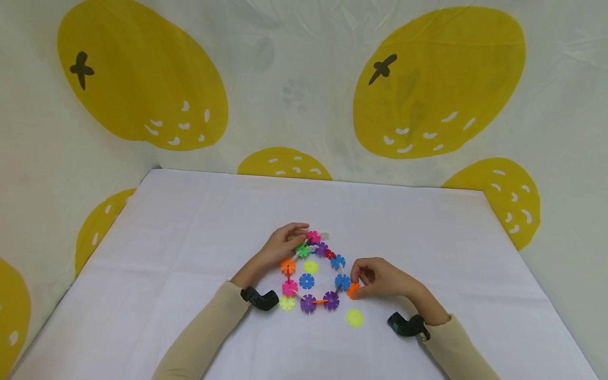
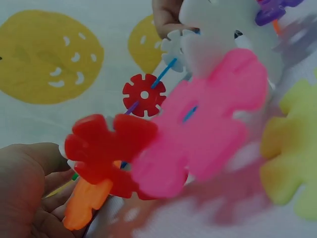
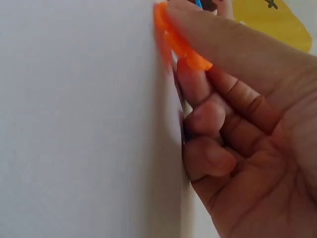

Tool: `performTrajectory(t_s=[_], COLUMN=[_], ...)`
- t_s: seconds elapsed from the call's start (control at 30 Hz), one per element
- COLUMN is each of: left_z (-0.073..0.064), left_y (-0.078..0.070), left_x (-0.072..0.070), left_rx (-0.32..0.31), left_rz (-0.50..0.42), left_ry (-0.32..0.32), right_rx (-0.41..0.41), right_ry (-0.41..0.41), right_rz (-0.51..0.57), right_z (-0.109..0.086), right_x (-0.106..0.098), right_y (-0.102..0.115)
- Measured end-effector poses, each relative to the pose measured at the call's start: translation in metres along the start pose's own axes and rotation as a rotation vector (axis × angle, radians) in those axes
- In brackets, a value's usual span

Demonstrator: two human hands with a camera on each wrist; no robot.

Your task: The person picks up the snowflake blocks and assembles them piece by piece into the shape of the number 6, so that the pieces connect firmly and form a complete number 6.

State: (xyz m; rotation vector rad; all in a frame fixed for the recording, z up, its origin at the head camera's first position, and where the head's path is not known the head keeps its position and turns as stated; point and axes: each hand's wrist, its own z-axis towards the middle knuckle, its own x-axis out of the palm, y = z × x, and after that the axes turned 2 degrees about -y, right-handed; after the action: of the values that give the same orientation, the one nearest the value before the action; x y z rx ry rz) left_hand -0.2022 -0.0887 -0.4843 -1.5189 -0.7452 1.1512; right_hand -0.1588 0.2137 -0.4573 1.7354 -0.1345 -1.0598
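Note:
A ring of linked plastic snowflake discs (image 1: 308,304) in several colours lies on the white table. At the ring's upper left, my left hand (image 1: 283,244) holds it between thumb and fingers beside a green disc (image 1: 302,250); in the left wrist view those fingertips are partly hidden behind the red disc (image 2: 101,148). My right hand (image 1: 382,278) pinches an orange disc (image 1: 353,291) by the ring's right side, close to a blue disc (image 1: 342,282). The right wrist view shows the orange disc (image 3: 181,42) between thumb and index finger, the other fingers curled.
Inside the ring lie a loose yellow disc (image 1: 311,266) and a blue disc (image 1: 306,281). Another yellow disc (image 1: 354,317) sits in front of my right hand, and a yellow-green one (image 1: 287,303) by the ring's lower left. A patterned curtain (image 1: 294,95) stands behind the table (image 1: 199,221).

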Motion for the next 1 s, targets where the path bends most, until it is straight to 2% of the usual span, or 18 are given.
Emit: performTrajectory(t_s=[0.07, 0.13, 0.3, 0.37, 0.5, 0.63, 0.8, 1.0], left_z=[0.000, -0.004, -0.002, 0.005, 0.007, 0.007, 0.008, 0.008], left_y=[-0.002, -0.012, -0.011, -0.001, -0.002, -0.002, -0.001, -0.001], left_x=[0.000, -0.001, 0.003, 0.006, 0.007, 0.007, 0.006, 0.009], left_rx=[0.006, 0.021, 0.013, 0.000, 0.015, 0.020, -0.003, -0.014], left_rz=[0.006, 0.019, 0.069, 0.083, 0.095, 0.087, 0.078, 0.012], left_ry=[0.004, 0.006, -0.046, -0.070, -0.085, -0.091, -0.106, -0.128], right_rx=[0.011, 0.025, 0.065, 0.080, 0.127, 0.167, 0.215, 0.286], right_ry=[0.001, -0.004, -0.038, -0.061, -0.114, -0.167, -0.238, -0.316], right_rz=[0.062, 0.111, 0.177, 0.185, 0.213, 0.257, 0.304, 0.439], right_z=[0.001, 0.001, 0.001, 0.002, 0.005, 0.011, 0.020, 0.034], right_x=[-0.003, -0.006, -0.013, -0.015, -0.016, -0.015, -0.015, -0.015], right_y=[-0.003, -0.007, -0.017, -0.020, -0.019, -0.017, -0.015, -0.017])
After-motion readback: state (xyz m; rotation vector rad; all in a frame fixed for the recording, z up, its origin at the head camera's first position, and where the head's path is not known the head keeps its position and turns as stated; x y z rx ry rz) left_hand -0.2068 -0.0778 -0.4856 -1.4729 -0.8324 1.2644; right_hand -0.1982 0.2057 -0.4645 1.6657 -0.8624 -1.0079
